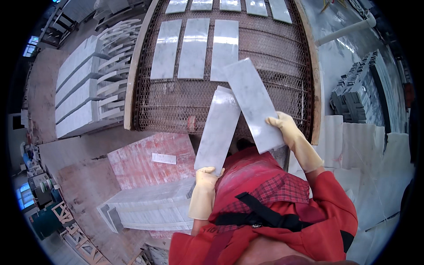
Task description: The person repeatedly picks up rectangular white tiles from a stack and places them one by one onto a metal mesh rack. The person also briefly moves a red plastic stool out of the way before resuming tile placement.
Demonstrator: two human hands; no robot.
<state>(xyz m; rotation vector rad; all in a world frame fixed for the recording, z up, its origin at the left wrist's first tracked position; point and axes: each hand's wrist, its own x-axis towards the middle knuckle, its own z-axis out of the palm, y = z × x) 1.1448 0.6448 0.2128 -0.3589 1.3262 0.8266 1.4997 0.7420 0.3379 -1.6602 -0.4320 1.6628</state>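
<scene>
Workshop flooring [84, 185] surrounds a wire-mesh bed [172, 104], with stacked pale pieces [77, 90] to its left and a darker stack [357, 95] to its right. Work appears partway along: on the mesh, a nearer row holds three slabs [193, 48], and five more [202, 4] show beyond, cut by the view's upper edge. Two slabs remain in hand, not lying in either row.

The gloved left hand [206, 176] pinches the near end of one grey-white slab [216, 130], thumb on top, its other fingers mostly hidden. That slab slants up and away from the hand. The gloved right hand [283, 126] grips the right long edge of the second slab [254, 104], toward its near end. This slab leans leftward, its far end overlapping the nearer row in view; whether they touch cannot be told.
</scene>
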